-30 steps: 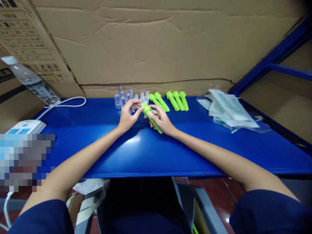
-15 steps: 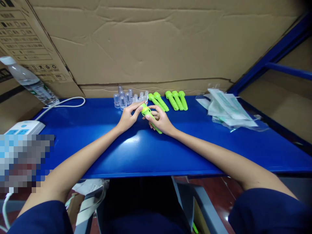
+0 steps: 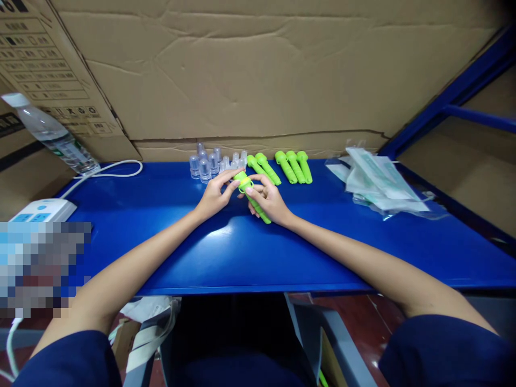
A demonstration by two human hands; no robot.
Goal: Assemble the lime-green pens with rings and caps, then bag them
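My right hand is wrapped round a bright green plastic tube, whose lower end sticks out below the palm. My left hand pinches the tube's wide top end with thumb and fingertips. Whether a small clear piece sits between those fingers is too fine to tell. Both hands hover just above the blue table, in front of a cluster of small clear caps. More green tubes lie in a row behind my right hand.
A pile of clear sealed pouches lies at the right. A water bottle, a white cable and a white power strip occupy the left end. Cardboard sheets wall off the back. A blue frame rail rises at the right.
Both hands stay on the same green tube. The left fingers have shifted slightly around its top end, and the tube's tilt has changed a little.
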